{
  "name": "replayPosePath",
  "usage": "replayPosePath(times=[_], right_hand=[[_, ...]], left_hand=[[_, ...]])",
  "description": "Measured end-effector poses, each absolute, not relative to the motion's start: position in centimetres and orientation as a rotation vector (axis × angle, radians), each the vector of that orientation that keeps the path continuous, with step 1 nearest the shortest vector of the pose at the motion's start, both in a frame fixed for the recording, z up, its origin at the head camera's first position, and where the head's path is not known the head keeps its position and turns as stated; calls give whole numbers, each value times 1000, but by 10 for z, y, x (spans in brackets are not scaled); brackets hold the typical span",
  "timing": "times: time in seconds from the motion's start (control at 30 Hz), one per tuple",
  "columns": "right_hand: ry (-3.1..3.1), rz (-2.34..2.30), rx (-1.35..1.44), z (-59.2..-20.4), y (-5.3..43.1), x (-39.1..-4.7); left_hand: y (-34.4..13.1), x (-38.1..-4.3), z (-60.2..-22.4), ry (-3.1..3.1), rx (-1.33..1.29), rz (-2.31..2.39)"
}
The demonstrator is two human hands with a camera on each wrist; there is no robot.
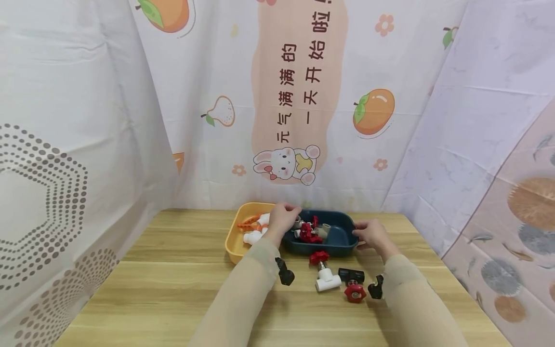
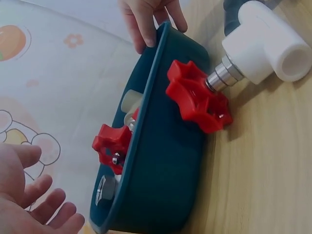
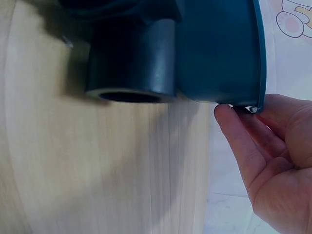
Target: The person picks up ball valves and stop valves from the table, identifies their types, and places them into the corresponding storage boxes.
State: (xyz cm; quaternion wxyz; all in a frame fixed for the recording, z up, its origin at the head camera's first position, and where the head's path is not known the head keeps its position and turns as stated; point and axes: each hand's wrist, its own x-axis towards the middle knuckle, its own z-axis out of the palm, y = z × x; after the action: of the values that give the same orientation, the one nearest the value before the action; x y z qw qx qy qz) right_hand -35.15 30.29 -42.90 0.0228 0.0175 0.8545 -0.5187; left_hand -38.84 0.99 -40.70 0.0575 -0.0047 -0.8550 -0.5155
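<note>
At the right end of a dark blue bin (image 1: 321,248), my right hand (image 1: 372,234) grips the rim between thumb and fingers. My left hand (image 1: 284,218) hovers over the bin's left end, its fingers loosely spread in the left wrist view, holding nothing. Inside the bin lie several valves with red handwheels (image 2: 113,146) and a beige pipe fitting (image 1: 323,230). In front of it on the table are a white tee valve (image 1: 328,279) with a red handwheel and a black valve (image 1: 351,275), also with a red handwheel.
A yellow bin (image 1: 231,241) stands left of the blue one, holding white pipe fittings (image 1: 252,237) and orange pieces (image 1: 248,224). Behind the wooden table (image 1: 173,279) hangs a printed curtain (image 1: 208,159), with more cloth at both sides.
</note>
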Motion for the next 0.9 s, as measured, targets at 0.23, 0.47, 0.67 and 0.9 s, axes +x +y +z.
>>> replayPosePath(times=[0.23,0.47,0.67,0.9], right_hand=[[2666,-1583,41,-430,303,-351],[2656,-1590,46,-429,305,-352],[2658,-1594,51,-428,304,-352],[2657,-1587,57,-430,304,-352]], left_hand=[[8,-388,-409,-2585,42,-1665],[7,-386,-407,-2578,26,-1702],[7,-386,-404,-2587,1,-1724],[8,-381,-402,-2588,-47,-1714]])
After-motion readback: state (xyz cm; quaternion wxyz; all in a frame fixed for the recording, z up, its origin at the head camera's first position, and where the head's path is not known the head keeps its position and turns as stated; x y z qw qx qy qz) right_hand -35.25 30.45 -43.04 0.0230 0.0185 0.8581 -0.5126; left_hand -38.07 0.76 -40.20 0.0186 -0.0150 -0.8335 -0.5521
